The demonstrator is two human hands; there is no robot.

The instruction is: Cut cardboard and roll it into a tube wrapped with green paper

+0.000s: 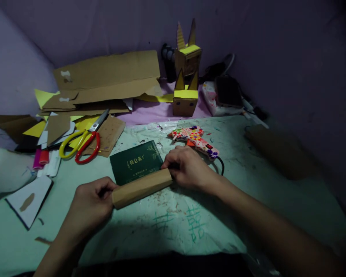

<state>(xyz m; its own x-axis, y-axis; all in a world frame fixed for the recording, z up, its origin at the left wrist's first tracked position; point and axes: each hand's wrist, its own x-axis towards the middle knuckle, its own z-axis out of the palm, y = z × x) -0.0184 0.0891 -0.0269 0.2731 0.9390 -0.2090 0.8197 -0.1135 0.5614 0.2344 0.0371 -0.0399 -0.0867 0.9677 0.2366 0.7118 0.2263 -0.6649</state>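
A piece of cardboard (141, 188), green with gold lettering on its flat face and plain brown along the folded near edge, lies between my hands. My left hand (93, 200) pinches the left end of the brown fold. At the right end, my right hand (187, 165) has its thumb and fingers closed on the corner where green and brown meet. Just beyond the right hand rests a flower-patterned glue gun (194, 138), its nozzle pointing left and its black cord curling down behind the wrist.
Scissors (88, 136) with yellow and red handles lie on cardboard scraps at left, near markers (43, 159) and a white triangular piece (31, 202). Two cardboard boxes with pointed ears, the nearer one (185, 104) with yellow trim, stand at the back. Large folded cardboard (109, 73) leans on the wall.
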